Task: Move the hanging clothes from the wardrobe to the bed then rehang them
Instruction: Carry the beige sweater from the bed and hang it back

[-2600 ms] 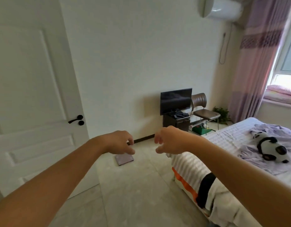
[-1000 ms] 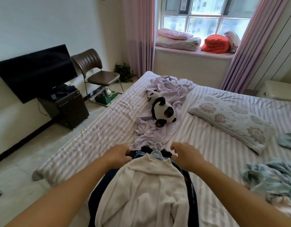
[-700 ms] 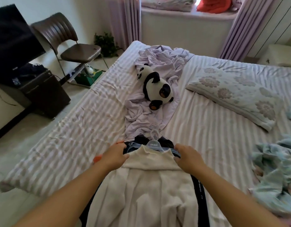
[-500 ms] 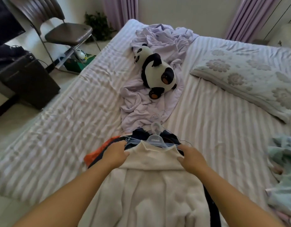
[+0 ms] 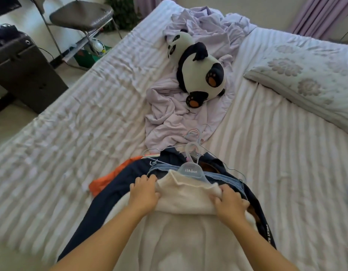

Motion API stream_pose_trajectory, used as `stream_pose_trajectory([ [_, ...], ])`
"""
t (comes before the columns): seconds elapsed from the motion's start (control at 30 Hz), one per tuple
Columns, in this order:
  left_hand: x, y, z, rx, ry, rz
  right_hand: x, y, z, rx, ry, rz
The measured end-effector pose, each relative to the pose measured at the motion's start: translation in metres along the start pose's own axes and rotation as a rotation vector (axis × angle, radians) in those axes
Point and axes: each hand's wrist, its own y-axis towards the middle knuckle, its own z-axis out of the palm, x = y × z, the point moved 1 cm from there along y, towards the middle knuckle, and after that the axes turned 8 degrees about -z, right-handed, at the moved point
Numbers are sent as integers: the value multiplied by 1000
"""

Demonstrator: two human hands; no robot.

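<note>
Both hands grip the shoulders of a cream sweater (image 5: 187,194) at lower centre of the frame: the left hand (image 5: 143,193) has its fingers curled over the left shoulder edge, and the right hand (image 5: 229,202) has its fingers bunched into the fabric at the right shoulder. The sweater lies between the two grips, its collar just above them and its body spreading down toward the bottom edge.

It is the top piece of a stack of clothes lying on the bed (image 5: 81,122). Under it show a strip of blue denim (image 5: 222,178), a dark navy garment (image 5: 110,194) reaching to the lower left, and an orange garment (image 5: 110,178) poking out at the stack's left. The navy piece carries white lettering at the lower right edge, too blurred to read.

Several hangers are bundled at the top of the stack, their hooks overlapping so the count cannot be made out. The nearest is one pale blue plastic hanger (image 5: 190,171), with white writing on its neck that looks like "ellmun", preceded by unclear characters. Thin wire hangers (image 5: 218,159) fan out beside it.

Further up the frame, one panda plush (image 5: 200,71) lies on one rumpled lilac sheet (image 5: 169,106). One flowered pillow (image 5: 306,81) sits at the upper right. At the upper left stand one brown chair (image 5: 81,14) and one dark cabinet (image 5: 22,75) on the floor, with a small ball (image 5: 97,45) under the chair.
</note>
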Motion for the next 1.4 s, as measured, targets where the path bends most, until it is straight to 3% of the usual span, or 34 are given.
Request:
stream_pose_trajectory([
  [0.17,8,-27,-27,-47,-13,50,12,-29,-27,-55,132,-84],
  [0.4,28,-99,-88,-160,-287,36,48,-85,-95,-82,240,-260],
  [0.63,46,-203,-159,-281,-270,-19,81,-153,-155,-46,349,-495],
  [0.9,114,-370,-202,-300,-321,-64,144,-273,-215,174,297,-803],
  [1.4,234,-740,-251,-520,-537,-157,300,-549,-242,144,259,-1282],
])
